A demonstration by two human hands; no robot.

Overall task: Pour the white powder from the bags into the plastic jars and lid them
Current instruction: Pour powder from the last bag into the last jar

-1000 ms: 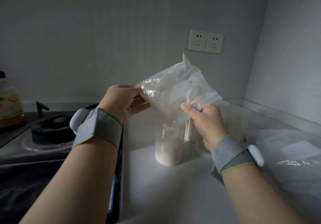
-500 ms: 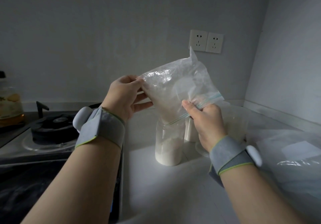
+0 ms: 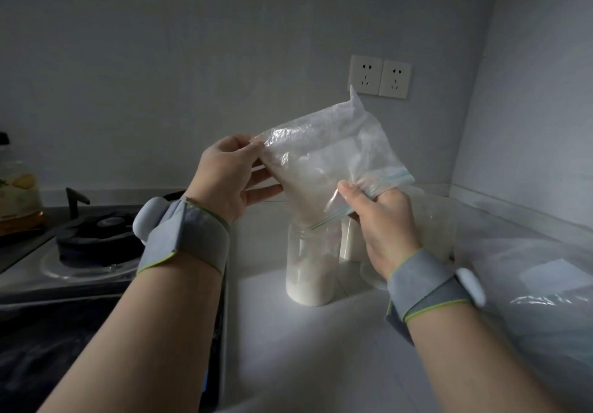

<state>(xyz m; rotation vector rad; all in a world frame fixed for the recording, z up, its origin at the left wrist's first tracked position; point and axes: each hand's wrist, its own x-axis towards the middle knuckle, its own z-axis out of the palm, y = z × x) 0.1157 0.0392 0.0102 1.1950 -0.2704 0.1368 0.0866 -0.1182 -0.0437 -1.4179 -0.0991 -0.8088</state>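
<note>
Reference landmark: the open jar point(image 3: 310, 268).

1. Countertop point(image 3: 305, 355). The jar stands upright on it, near the wall corner. The flat surface leaves both hands free for the bag.
2. Gas stove point(image 3: 93, 246). Left of the jar and well apart from it. Not involved in the pour.
3. Loose clear plastic point(image 3: 529, 287). Lies on the counter to the right of the jar. Its contents cannot be determined.
4. Bag point(image 3: 327, 162). Held directly above the jar and tilted, closed end high. One corner of its zip mouth point(image 3: 321, 221) sits at the jar opening. This narrows the bag into a spout, so the white powder point(image 3: 301, 188) slides down to a single point.
5. Jar fill. Powder occupies roughly the lower third. The pour is judged to be in progress; no lid is fitted.
6. Second jar point(image 3: 351, 242). Just behind the landmark jar, partly hidden by the right hand.
7. Left hand point(image 3: 227, 178). Thumb and forefinger pinch the raised closed end; the lower fingers are spread beneath. It sets the tilt.
8. Right hand point(image 3: 382, 220). Fingers curl round the zip edge and pinch it, just right of the jar mouth. It steers the spout.

Caution: a shifted spout corner would likely spill powder onto the countertop.
</note>
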